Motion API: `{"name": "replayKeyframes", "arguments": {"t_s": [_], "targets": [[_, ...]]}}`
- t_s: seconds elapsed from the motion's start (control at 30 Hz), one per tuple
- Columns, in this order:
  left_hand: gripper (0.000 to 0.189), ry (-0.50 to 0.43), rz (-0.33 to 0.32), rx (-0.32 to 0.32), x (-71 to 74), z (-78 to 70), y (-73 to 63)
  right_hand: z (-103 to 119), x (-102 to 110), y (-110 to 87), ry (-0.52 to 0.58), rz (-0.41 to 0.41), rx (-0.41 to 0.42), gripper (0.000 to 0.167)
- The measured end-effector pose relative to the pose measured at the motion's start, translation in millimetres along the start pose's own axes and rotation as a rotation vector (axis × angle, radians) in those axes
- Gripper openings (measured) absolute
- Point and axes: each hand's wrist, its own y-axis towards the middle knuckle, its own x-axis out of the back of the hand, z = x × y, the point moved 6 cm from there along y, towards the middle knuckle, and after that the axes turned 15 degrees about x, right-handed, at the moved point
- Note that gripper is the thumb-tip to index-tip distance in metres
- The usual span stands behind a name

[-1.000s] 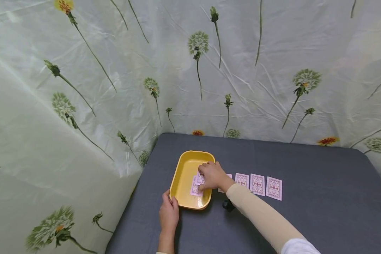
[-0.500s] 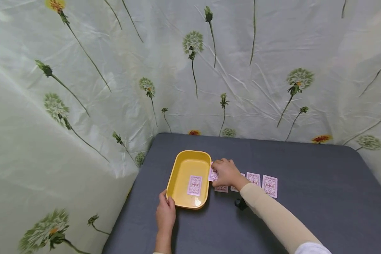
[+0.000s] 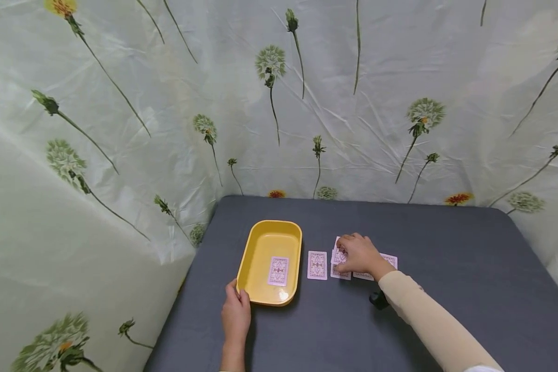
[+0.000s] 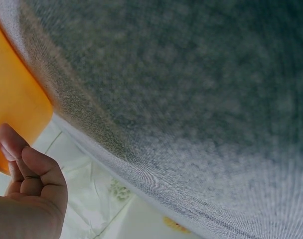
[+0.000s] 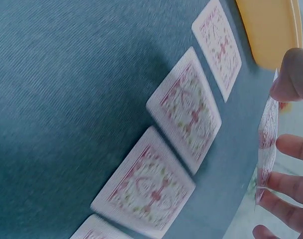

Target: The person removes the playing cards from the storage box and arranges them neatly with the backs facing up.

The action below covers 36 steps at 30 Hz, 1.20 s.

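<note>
My right hand (image 3: 360, 256) pinches a playing card (image 5: 267, 144) between thumb and fingertips, raised above a row of face-down cards with red-patterned backs. In the head view the held card overlaps the second card (image 3: 340, 275) of that row. The row's leftmost card (image 3: 317, 265) lies by itself just right of a yellow tray (image 3: 246, 253). At the tray's near left corner, my left hand (image 3: 236, 312) grips the rim, its fingers bent at the outer wall in the left wrist view. Inside the tray one card (image 3: 278, 271) lies face down.
The right forearm partly covers the row's right end, where another card (image 3: 389, 260) shows. A small black object (image 3: 378, 299) sits under the right wrist. Dark grey cloth covers the table (image 3: 316, 330), and a flowered curtain (image 3: 344, 103) rises behind it.
My right hand has moved out of the tray to the right with the pinched card, now over the row. One card stays in the tray; the left hand keeps its grip.
</note>
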Motion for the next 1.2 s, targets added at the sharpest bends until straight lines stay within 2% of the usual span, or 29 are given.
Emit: {"name": "replayKeyframes", "arguments": {"t_s": [0.27,0.83,1.2], "targets": [[0.030,0.013,0.018,0.009,2.4,1.4,0.5,-15,3,-17.7,-0.006,-0.014,-0.023,0.049],[0.032,0.063,0.062,0.084,-1.7,5.4,1.9,-57,0,-75.3,0.007,-0.007,-0.133,0.057],[0.032,0.058,0.059,0.063,-3.1,2.2,0.9,-82,2,-112.0,0.022,-0.003,-0.200,0.062]]}}
